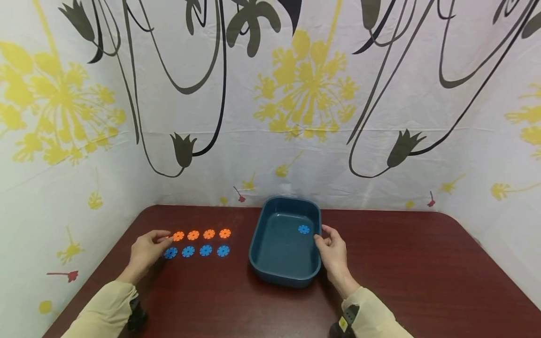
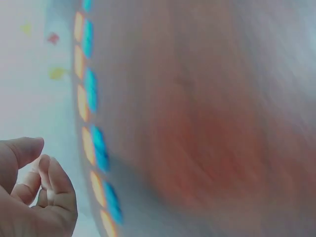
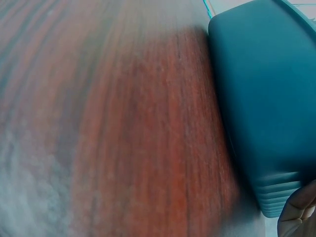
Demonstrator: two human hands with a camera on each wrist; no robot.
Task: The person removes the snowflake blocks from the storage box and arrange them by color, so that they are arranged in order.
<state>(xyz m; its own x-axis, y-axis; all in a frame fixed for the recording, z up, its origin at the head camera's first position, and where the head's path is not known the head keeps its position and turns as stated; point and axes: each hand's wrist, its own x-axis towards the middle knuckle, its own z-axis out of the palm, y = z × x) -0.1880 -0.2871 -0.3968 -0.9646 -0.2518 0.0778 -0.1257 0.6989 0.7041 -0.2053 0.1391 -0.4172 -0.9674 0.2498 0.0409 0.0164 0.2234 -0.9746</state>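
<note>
My left hand (image 1: 148,248) is at the left end of a row of orange notched discs (image 1: 193,235), its fingertips over an orange piece mostly hidden by them. In the left wrist view the thumb and fingers (image 2: 57,180) are bent, with a gap between their tips. Just in front of the orange row lies a row of blue notched discs (image 1: 205,250). A dark teal tray (image 1: 283,277) stands slightly right of the middle, one blue disc (image 1: 303,229) inside. My right hand (image 1: 334,251) grips the tray's right rim, thumb on the inner side.
The dark red wood-grain table (image 1: 405,263) bears everything. A white cloth with printed flowers (image 1: 304,94) hangs behind it and at both sides. The tray's far end is close to the table's back edge. Both wrists carry black straps.
</note>
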